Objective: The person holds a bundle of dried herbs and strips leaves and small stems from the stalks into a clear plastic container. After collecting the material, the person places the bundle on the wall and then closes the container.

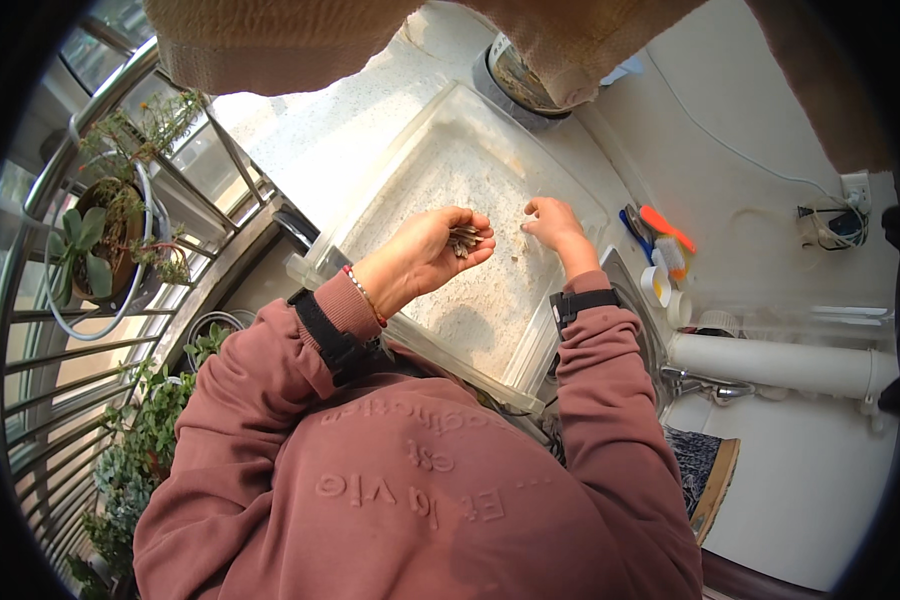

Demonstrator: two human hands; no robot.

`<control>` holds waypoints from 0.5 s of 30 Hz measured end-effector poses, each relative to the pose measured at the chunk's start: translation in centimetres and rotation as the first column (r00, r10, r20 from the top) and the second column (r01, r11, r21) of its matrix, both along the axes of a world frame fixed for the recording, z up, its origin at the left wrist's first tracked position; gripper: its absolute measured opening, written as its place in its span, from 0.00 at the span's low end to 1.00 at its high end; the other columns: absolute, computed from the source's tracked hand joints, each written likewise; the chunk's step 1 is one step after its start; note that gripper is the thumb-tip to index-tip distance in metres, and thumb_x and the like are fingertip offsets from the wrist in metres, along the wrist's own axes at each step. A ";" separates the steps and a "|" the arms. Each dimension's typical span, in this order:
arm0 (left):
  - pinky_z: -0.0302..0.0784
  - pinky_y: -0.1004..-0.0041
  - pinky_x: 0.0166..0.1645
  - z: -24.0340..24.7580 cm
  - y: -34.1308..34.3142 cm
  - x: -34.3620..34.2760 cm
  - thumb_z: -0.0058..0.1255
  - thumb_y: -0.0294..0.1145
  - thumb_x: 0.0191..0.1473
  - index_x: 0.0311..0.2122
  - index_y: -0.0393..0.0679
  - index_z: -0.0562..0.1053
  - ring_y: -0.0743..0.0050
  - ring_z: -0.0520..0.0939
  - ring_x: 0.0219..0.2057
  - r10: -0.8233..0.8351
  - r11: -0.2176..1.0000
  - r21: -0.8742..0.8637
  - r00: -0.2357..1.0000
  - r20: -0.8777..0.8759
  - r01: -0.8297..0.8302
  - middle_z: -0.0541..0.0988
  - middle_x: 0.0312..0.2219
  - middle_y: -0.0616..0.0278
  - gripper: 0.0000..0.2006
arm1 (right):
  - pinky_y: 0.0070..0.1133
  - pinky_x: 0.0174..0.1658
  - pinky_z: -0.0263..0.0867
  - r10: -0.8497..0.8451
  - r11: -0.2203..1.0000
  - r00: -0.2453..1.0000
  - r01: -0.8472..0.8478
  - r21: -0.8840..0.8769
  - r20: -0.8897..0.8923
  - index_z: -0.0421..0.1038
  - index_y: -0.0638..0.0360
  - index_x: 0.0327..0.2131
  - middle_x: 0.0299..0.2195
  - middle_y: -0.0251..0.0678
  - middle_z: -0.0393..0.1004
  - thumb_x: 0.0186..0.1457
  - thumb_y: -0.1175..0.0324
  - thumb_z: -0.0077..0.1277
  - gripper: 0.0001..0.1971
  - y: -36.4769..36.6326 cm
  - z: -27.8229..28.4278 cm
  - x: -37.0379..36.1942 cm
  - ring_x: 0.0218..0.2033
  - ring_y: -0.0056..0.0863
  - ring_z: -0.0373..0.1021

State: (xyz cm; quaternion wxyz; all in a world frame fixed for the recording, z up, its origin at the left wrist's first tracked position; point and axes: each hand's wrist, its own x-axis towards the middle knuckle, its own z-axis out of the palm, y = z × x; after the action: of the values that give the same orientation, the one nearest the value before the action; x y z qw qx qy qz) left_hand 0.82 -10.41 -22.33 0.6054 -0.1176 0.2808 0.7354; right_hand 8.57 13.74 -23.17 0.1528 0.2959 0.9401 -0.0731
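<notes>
Over a clear plastic bin (375, 205) with a layer of pale, crumbly material (480, 290) on its bottom, both hands are at work. My left hand (425, 255) is turned palm up with curled fingers, cupping a small heap of elongated grey-brown pieces (463, 240) that look like seeds or husks. A short way to its right, my right hand (557, 228) has thumb and fingertips drawn together in a pinch above the bedding. Whatever lies between those fingertips is too small to name. The two hands are apart.
A dark round container (520, 85) stands behind the bin. At right, an orange-handled brush (670, 228), a tape roll (656, 287) and a faucet (708, 384) sit by a sink. Metal railings with potted plants (95, 240) line the left. Hanging cloth (270, 45) covers the top.
</notes>
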 end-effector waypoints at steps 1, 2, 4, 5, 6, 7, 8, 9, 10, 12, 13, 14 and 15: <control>0.82 0.67 0.46 0.0 -0.1 0.0 0.37 0.30 0.65 0.34 0.33 0.71 0.64 0.80 0.35 -0.002 1.000 0.000 1.000 -0.008 0.002 0.76 0.33 0.53 0.13 | 0.33 0.49 0.68 -0.005 1.000 0.999 0.005 -0.005 0.040 0.76 0.52 0.42 0.44 0.39 0.76 0.49 0.65 0.59 0.14 0.4 -1.1 0.1 0.46 0.38 0.72; 0.82 0.68 0.46 0.1 -0.2 0.0 0.37 0.30 0.65 0.34 0.33 0.71 0.65 0.80 0.35 -0.006 1.000 0.002 1.000 -0.014 0.006 0.76 0.33 0.53 0.13 | 0.34 0.50 0.67 -0.011 1.000 0.997 0.012 -0.010 0.081 0.75 0.51 0.42 0.45 0.39 0.75 0.49 0.65 0.60 0.15 0.7 -2.0 0.3 0.48 0.38 0.71; 0.82 0.68 0.45 0.0 -0.2 0.0 0.37 0.30 0.65 0.34 0.33 0.71 0.65 0.80 0.35 -0.008 1.000 0.002 1.000 -0.014 0.009 0.76 0.32 0.53 0.13 | 0.34 0.48 0.68 0.016 0.999 0.997 -0.019 0.039 0.076 0.75 0.53 0.39 0.44 0.39 0.75 0.50 0.67 0.55 0.11 1.1 -3.1 0.7 0.47 0.39 0.71; 0.82 0.68 0.45 0.0 -0.3 0.0 0.37 0.30 0.65 0.34 0.33 0.71 0.66 0.80 0.35 -0.004 1.000 0.002 1.000 -0.011 0.004 0.76 0.32 0.53 0.13 | 0.34 0.48 0.68 -0.008 0.999 0.997 0.004 0.046 0.082 0.75 0.53 0.38 0.43 0.40 0.76 0.50 0.68 0.54 0.10 1.2 -3.3 0.7 0.47 0.39 0.71; 0.82 0.68 0.45 0.0 -0.3 0.0 0.37 0.30 0.65 0.34 0.33 0.71 0.66 0.80 0.35 0.000 1.000 0.001 1.000 -0.008 0.000 0.76 0.32 0.53 0.13 | 0.34 0.47 0.69 -0.020 0.999 0.996 0.016 0.046 0.092 0.75 0.53 0.38 0.43 0.40 0.76 0.50 0.68 0.53 0.10 1.3 -3.4 0.7 0.47 0.40 0.72; 0.82 0.68 0.45 -0.1 -0.3 0.0 0.37 0.30 0.65 0.34 0.33 0.71 0.66 0.80 0.35 -0.001 1.000 0.004 1.000 -0.010 0.001 0.76 0.32 0.53 0.13 | 0.34 0.46 0.69 -0.054 0.999 0.997 0.053 0.012 0.052 0.75 0.53 0.38 0.42 0.40 0.76 0.50 0.69 0.52 0.10 1.4 -3.3 0.7 0.46 0.40 0.72; 0.82 0.69 0.45 -0.1 -0.3 -0.1 0.37 0.30 0.65 0.34 0.33 0.71 0.66 0.80 0.35 -0.001 1.000 0.007 1.000 -0.011 0.001 0.76 0.32 0.53 0.13 | 0.34 0.45 0.69 -0.076 0.997 0.997 0.077 -0.031 0.017 0.75 0.53 0.37 0.41 0.40 0.77 0.50 0.69 0.51 0.09 1.4 -3.0 0.7 0.45 0.40 0.72; 0.82 0.69 0.45 -0.2 -0.3 -0.1 0.37 0.30 0.65 0.34 0.33 0.71 0.66 0.80 0.35 0.002 1.000 0.013 1.000 -0.015 -0.002 0.76 0.32 0.53 0.13 | 0.34 0.45 0.69 -0.117 0.992 0.993 0.116 -0.058 -0.015 0.75 0.52 0.37 0.40 0.40 0.77 0.50 0.69 0.50 0.09 1.4 -2.6 0.7 0.44 0.40 0.72; 0.82 0.69 0.45 -0.2 -0.3 -0.1 0.37 0.30 0.65 0.34 0.33 0.71 0.66 0.80 0.35 -0.002 1.000 0.012 1.000 -0.009 0.002 0.76 0.32 0.54 0.13 | 0.34 0.44 0.69 -0.079 0.995 0.996 0.077 -0.062 -0.032 0.75 0.53 0.37 0.40 0.40 0.77 0.50 0.69 0.51 0.09 1.3 -2.2 0.8 0.44 0.40 0.73; 0.82 0.69 0.45 -0.2 -0.2 0.0 0.37 0.30 0.65 0.34 0.33 0.71 0.66 0.80 0.35 0.004 1.000 0.018 1.000 -0.018 -0.004 0.76 0.32 0.54 0.13 | 0.34 0.43 0.69 -0.054 0.998 0.997 0.052 -0.035 -0.048 0.75 0.53 0.36 0.38 0.40 0.78 0.51 0.68 0.52 0.08 0.9 -1.3 1.0 0.43 0.40 0.74; 0.82 0.69 0.44 -0.2 -0.1 0.0 0.38 0.30 0.65 0.34 0.33 0.71 0.67 0.80 0.34 -0.014 1.000 0.011 1.000 -0.009 0.014 0.76 0.32 0.54 0.12 | 0.34 0.43 0.69 -0.075 0.996 0.996 0.072 -0.060 -0.042 0.75 0.53 0.36 0.38 0.40 0.78 0.51 0.67 0.52 0.08 0.7 -0.7 1.2 0.43 0.39 0.74; 0.82 0.69 0.44 -0.2 -0.1 0.1 0.38 0.30 0.65 0.34 0.33 0.71 0.67 0.80 0.34 -0.018 1.000 0.014 1.000 -0.013 0.018 0.76 0.32 0.54 0.12 | 0.34 0.44 0.69 -0.108 0.992 0.994 0.107 -0.073 -0.020 0.76 0.53 0.35 0.39 0.40 0.78 0.51 0.67 0.53 0.08 0.6 -0.2 1.3 0.43 0.39 0.74; 0.82 0.69 0.44 -0.1 0.0 0.1 0.38 0.29 0.65 0.34 0.33 0.71 0.67 0.80 0.34 -0.011 1.000 0.028 1.000 -0.026 0.012 0.76 0.32 0.54 0.12 | 0.34 0.44 0.69 -0.111 0.990 0.993 0.108 -0.089 -0.032 0.76 0.52 0.35 0.39 0.40 0.78 0.51 0.67 0.53 0.08 0.6 0.2 1.2 0.43 0.39 0.74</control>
State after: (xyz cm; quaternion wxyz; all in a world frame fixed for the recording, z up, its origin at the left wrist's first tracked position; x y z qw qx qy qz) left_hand 0.93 -10.38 -22.46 0.6076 -0.0982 0.2788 0.7372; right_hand 9.76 14.33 -22.94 0.1438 0.3386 0.9211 -0.1276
